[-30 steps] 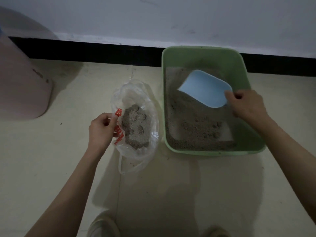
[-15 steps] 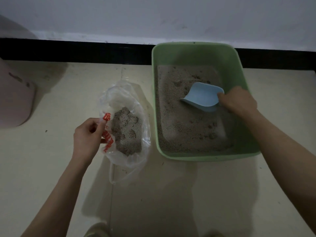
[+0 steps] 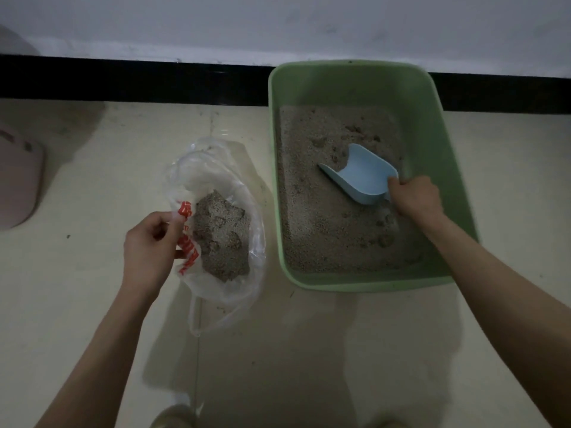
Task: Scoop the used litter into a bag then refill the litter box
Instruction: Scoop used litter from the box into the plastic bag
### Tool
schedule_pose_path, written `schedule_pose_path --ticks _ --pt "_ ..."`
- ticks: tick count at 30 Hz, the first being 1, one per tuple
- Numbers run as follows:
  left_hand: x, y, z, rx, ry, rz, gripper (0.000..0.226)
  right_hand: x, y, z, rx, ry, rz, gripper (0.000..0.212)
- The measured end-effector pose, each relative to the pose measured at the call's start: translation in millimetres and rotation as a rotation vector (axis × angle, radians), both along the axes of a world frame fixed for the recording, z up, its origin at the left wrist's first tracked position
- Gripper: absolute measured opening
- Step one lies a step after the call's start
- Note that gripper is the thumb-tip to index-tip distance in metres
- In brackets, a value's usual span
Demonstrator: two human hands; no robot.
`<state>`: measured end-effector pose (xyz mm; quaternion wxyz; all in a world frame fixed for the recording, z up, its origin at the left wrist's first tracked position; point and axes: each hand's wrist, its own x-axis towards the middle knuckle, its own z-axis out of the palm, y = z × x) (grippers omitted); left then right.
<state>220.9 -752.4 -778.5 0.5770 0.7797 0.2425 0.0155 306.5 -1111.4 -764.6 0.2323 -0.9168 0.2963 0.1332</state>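
Your right hand [image 3: 415, 199] gripped the scoop [image 3: 361, 174] by its rear, lip dug into loose litter [image 3: 324, 217] inside the box [image 3: 432, 118]. Left of the box, your left hand [image 3: 150, 242] pinched the limp bag [image 3: 216, 168] rim open; it looked flimsy, likely sagging under grainy weight.

Green litter box [image 3: 432, 125] sitting by the wall, holding grey litter [image 3: 327, 223]; blue scoop [image 3: 363, 177] digging in. Clear bag [image 3: 222, 180] lying left, part-filled.

Single head-worn wide-angle view, aimed forward and steeply down from standing height onto a cream tiled floor [image 3: 92, 304], reaching a white wall [image 3: 278, 23] with black skirting [image 3: 123, 78].
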Motion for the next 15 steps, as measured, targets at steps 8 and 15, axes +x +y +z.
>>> schedule_pose_path --ticks 8,15 --pt "-0.9 2.0 -4.9 0.021 0.010 -0.003 0.018 -19.5 3.0 -19.6 0.197 -0.109 -0.052 0.045" --pt "1.9 -1.7 -3.6 0.010 0.012 -0.005 0.018 -12.5 0.0 -15.3 0.147 -0.046 0.007 0.044"
